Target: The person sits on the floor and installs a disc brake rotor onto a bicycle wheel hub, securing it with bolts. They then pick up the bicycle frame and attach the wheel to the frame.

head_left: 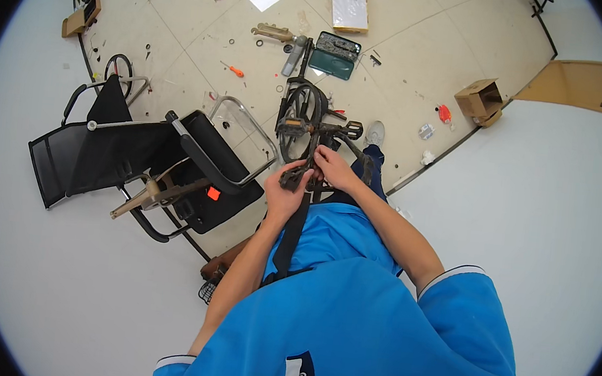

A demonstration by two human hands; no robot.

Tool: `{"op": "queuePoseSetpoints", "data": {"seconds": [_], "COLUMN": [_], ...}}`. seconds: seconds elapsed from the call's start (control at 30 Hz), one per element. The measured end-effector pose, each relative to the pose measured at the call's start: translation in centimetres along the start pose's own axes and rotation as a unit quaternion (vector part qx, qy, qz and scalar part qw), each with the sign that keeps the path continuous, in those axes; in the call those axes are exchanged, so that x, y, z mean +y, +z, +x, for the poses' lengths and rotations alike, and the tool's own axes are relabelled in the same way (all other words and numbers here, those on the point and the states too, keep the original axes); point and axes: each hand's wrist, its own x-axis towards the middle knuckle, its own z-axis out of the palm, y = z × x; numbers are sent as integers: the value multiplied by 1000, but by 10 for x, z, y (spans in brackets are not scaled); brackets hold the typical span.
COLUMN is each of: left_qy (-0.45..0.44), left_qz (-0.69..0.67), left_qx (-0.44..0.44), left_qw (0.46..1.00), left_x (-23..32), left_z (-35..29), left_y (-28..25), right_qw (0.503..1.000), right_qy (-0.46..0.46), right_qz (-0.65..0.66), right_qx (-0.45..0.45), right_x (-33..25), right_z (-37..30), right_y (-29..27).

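A dark, worn bicycle (298, 108) lies in front of me, pointing away, with a wheel (309, 102) and two pedals showing. The left pedal (293, 127) has amber reflectors; the right pedal (353, 129) is black. At the bicycle's near end, my left hand (283, 192) is closed round a dark bicycle part (292, 180) whose exact kind I cannot tell. My right hand (333, 168) is just beside it, fingers bent in a pinch against the same end; whatever they hold is hidden. A black strap (290, 241) runs down over my blue clothing.
A black chair (215, 172) with metal arms stands at left. Beyond the bicycle lie an open green toolbox (333, 62), an orange-handled screwdriver (235, 71), a white package (350, 6) and scattered small parts. A cardboard box (479, 100) sits by the right wall.
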Motion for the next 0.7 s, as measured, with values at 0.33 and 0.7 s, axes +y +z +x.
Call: {"op": "queuePoseSetpoints", "data": {"seconds": [0.33,0.7], "left_qy": [7,-9], "left_qz": [-58,-21], "left_qx": [27,5], "left_qw": [998,1000], "left_x": [-13,3], "left_z": [-11,-16], "left_y": [1,1], "right_qw": [969,999], "right_qy": [-185,-10], "right_qz": [-161,-28], "right_qx": [31,-13], "right_x": [-52,-40], "right_z": [-22,-38], "right_y": [0,-23]}}
